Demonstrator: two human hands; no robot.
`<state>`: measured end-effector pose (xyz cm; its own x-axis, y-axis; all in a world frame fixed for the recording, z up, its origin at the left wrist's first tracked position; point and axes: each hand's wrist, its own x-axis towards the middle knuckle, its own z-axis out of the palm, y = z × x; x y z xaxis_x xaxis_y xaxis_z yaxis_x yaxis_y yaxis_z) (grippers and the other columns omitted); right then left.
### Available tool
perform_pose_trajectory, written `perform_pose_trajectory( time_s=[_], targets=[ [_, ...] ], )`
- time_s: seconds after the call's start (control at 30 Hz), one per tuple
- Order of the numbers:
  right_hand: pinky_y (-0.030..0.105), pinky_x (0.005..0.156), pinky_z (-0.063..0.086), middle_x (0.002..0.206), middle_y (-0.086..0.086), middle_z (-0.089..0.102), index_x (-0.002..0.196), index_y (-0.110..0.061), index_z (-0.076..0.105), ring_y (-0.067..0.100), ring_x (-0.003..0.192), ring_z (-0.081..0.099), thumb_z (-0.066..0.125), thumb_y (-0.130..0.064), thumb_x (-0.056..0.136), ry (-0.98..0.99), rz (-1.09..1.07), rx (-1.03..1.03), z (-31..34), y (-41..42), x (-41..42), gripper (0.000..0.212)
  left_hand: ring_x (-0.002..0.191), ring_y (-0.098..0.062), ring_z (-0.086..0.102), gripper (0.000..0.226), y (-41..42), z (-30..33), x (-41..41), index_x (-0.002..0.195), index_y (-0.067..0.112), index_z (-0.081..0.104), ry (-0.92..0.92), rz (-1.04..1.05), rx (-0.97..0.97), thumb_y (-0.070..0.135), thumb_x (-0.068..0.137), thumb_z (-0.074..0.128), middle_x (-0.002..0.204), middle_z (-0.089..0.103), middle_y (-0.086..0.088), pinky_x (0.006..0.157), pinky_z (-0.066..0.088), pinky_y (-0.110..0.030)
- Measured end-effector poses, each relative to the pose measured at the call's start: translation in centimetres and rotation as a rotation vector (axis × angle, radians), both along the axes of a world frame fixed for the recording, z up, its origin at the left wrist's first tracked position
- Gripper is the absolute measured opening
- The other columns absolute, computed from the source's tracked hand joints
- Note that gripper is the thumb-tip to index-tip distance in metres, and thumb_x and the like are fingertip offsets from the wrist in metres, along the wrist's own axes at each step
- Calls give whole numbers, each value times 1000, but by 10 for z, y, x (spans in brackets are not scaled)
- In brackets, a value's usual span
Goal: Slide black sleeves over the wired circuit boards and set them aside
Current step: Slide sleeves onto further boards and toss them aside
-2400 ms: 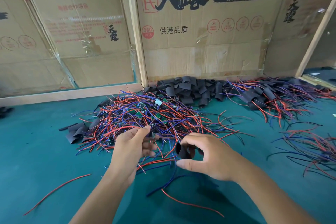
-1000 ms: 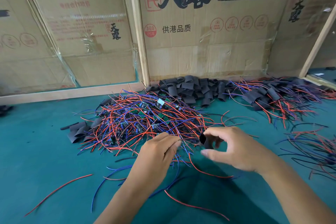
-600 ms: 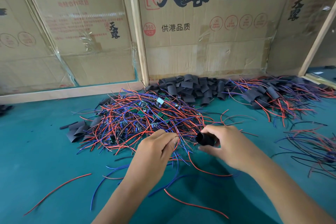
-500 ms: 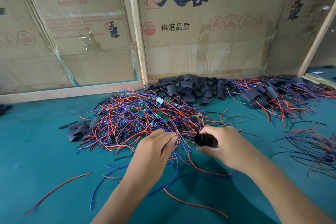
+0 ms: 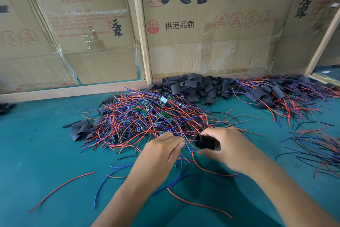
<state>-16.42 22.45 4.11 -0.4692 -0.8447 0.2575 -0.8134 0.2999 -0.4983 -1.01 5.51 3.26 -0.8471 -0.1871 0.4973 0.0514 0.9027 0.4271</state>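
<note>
My right hand (image 5: 228,147) pinches a black sleeve (image 5: 205,141) between thumb and fingers, its open end facing left. My left hand (image 5: 161,151) pinches red and blue wires (image 5: 187,141) that run toward the sleeve's mouth; the board they belong to is hidden under my fingers. Behind both hands lies a big tangled pile of wired circuit boards (image 5: 147,116) with small green boards showing. Loose black sleeves (image 5: 191,86) are heaped against the cardboard wall. Sleeved boards (image 5: 272,96) with trailing wires lie at the right.
A green mat (image 5: 36,153) covers the table. Cardboard boxes (image 5: 202,24) and wooden posts wall off the back. A few flat sleeves (image 5: 81,129) lie left of the pile. Loose red and blue wires (image 5: 60,190) are scattered in front, and more wires (image 5: 316,149) lie at the far right.
My hands moved up and right toward the pile's near edge. The right hand turned the sleeve sideways and brought it close to the wires held by the left hand.
</note>
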Motion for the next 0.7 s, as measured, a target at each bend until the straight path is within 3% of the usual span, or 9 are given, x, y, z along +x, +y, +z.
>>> perform_pose_trajectory(
  time_s=[0.07, 0.17, 0.3, 0.43, 0.6, 0.7],
  targets=[
    [32, 76, 48, 88, -16, 63, 99, -34, 64, 5, 81, 56, 74, -45, 84, 45, 32, 33, 0, -2, 4, 20, 69, -14, 44, 32, 1, -2, 0, 92, 9, 66, -26, -31, 0, 31, 102, 45, 78, 48, 3, 65, 42, -30],
    [36, 81, 48, 95, -14, 61, 107, -34, 62, 12, 89, 57, 68, -46, 86, 110, 71, 57, -3, -6, 13, 25, 69, -8, 45, 18, 3, -1, 0, 97, 11, 70, -40, -65, 61, 22, 98, 56, 78, 55, 3, 65, 38, -17],
    [28, 85, 46, 105, -14, 60, 115, -34, 60, 12, 98, 57, 64, -48, 88, 145, 90, 63, -9, -11, 20, 31, 80, -8, 57, 11, -1, 8, 7, 95, 13, 66, -49, -85, 98, 9, 88, 59, 86, 63, 8, 71, 44, -15],
    [27, 83, 44, 108, -14, 61, 115, -33, 59, 11, 99, 57, 62, -52, 88, 171, 66, 74, -12, -14, 21, 33, 83, -4, 54, 15, -30, 23, 19, 84, 21, 61, -33, 27, 57, 11, 80, 50, 85, 59, 15, 69, 35, -8],
    [27, 81, 42, 104, -13, 59, 117, -34, 58, 13, 97, 56, 62, -52, 89, 184, 60, 88, -13, -15, 24, 34, 90, 9, 45, 18, -55, 17, 31, 91, 33, 55, -374, -45, -125, 27, 75, 61, 92, 55, 23, 84, 33, -16],
    [27, 83, 41, 105, -11, 58, 122, -34, 58, 14, 101, 54, 62, -52, 90, 189, 81, 107, -15, -18, 27, 37, 93, 7, 47, 24, -65, 11, 37, 95, 33, 59, -510, -53, -58, 37, 74, 69, 96, 58, 20, 84, 33, -8]
  ],
)
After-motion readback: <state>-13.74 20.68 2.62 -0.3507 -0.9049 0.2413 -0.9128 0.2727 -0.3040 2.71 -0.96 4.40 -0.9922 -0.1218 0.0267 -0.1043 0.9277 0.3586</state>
